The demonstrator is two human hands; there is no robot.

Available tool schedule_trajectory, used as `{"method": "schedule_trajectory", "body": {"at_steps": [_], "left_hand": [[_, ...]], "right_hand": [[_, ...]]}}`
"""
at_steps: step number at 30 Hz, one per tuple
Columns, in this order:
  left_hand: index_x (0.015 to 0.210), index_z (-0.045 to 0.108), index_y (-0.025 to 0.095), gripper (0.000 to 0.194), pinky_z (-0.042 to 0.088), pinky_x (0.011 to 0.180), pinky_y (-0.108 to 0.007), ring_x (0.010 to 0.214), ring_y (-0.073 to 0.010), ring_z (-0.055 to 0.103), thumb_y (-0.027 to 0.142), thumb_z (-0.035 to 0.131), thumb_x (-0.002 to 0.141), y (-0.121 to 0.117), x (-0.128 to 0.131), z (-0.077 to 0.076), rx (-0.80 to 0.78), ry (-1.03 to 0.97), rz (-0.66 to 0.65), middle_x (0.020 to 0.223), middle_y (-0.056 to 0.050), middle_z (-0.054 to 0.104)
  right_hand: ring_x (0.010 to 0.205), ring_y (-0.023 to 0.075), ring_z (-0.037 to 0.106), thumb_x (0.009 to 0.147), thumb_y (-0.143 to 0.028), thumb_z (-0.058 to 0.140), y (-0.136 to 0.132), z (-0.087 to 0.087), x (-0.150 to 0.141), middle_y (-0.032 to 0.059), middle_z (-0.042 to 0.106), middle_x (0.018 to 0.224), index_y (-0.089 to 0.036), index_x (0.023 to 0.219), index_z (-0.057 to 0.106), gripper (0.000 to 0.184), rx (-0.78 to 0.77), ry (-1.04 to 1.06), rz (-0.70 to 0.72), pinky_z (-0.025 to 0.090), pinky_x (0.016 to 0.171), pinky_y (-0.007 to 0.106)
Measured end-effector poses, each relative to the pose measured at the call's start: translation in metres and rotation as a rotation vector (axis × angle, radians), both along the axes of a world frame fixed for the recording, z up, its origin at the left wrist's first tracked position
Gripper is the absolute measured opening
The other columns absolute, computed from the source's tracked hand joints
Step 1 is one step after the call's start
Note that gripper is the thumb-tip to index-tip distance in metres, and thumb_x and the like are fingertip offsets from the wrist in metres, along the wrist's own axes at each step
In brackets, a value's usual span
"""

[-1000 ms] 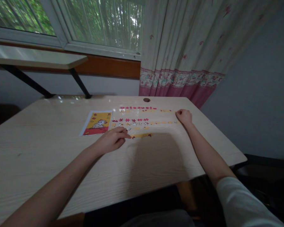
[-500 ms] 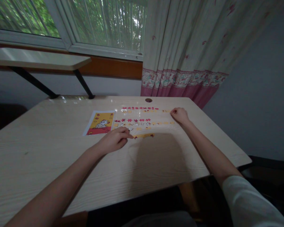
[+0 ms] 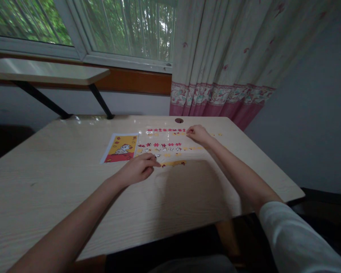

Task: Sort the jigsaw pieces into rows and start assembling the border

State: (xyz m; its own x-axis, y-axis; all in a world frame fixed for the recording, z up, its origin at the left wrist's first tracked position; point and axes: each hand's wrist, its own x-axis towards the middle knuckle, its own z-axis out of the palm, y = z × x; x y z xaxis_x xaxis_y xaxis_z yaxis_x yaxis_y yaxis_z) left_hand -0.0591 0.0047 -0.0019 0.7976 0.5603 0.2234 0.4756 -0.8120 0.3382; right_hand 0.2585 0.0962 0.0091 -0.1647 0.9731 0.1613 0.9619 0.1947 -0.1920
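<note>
Several jigsaw puzzle pieces lie in rows on the table: red pieces (image 3: pixel 166 130) at the back, more red pieces (image 3: pixel 156 145) in the middle, white-and-yellow pieces (image 3: pixel 163 149) below them. Nearest me is a joined yellow strip (image 3: pixel 173 163) with dark red bits. My left hand (image 3: pixel 140 167) rests at this strip's left end, its index finger stretched out to the edge, the other fingers loosely curled. My right hand (image 3: pixel 198 133) is at the right end of the back rows, thumb and finger pinched beside yellow pieces (image 3: pixel 180 133). Whatever sits between those fingertips is hidden.
A picture sheet (image 3: pixel 121 148) of a white cartoon animal on yellow and red lies left of the pieces. A few yellow bits (image 3: pixel 220 134) lie beyond my right wrist. The table (image 3: pixel 59 167) has a cable hole (image 3: pixel 179 120) and a raised shelf (image 3: pixel 45 70) at back left.
My right hand has moved left along the back yellow row, uncovering small yellow pieces on its right. My left hand has stayed in place.
</note>
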Motion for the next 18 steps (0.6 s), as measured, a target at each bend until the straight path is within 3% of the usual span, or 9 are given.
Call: {"method": "schedule_trajectory", "body": {"at_steps": [9,18], "left_hand": [[0.098,0.067,0.019,0.037,0.046,0.079,-0.034,0.089,-0.0190,0.055,0.007,0.041,0.074,-0.001,0.002,0.001,-0.008,0.008,0.016,0.093,-0.007,0.057],[0.099,0.066,0.018,0.038,0.047,0.079,-0.034,0.088,-0.0192,0.055,0.006,0.041,0.074,-0.003,0.002,0.004,-0.012,0.014,0.008,0.092,-0.007,0.057]], "right_hand": [[0.086,0.0181,0.058,0.074,-0.036,0.062,0.024,0.001,-0.040,0.0065,0.066,0.094,-0.021,0.097,0.067,0.028,-0.054,-0.001,0.182,0.040,0.072,0.026],[0.071,0.0125,0.058,0.066,-0.027,0.068,0.045,0.004,-0.049,0.0027,0.066,0.080,-0.017,0.085,0.069,0.021,-0.227,0.006,0.200,0.037,0.061,0.021]]}}
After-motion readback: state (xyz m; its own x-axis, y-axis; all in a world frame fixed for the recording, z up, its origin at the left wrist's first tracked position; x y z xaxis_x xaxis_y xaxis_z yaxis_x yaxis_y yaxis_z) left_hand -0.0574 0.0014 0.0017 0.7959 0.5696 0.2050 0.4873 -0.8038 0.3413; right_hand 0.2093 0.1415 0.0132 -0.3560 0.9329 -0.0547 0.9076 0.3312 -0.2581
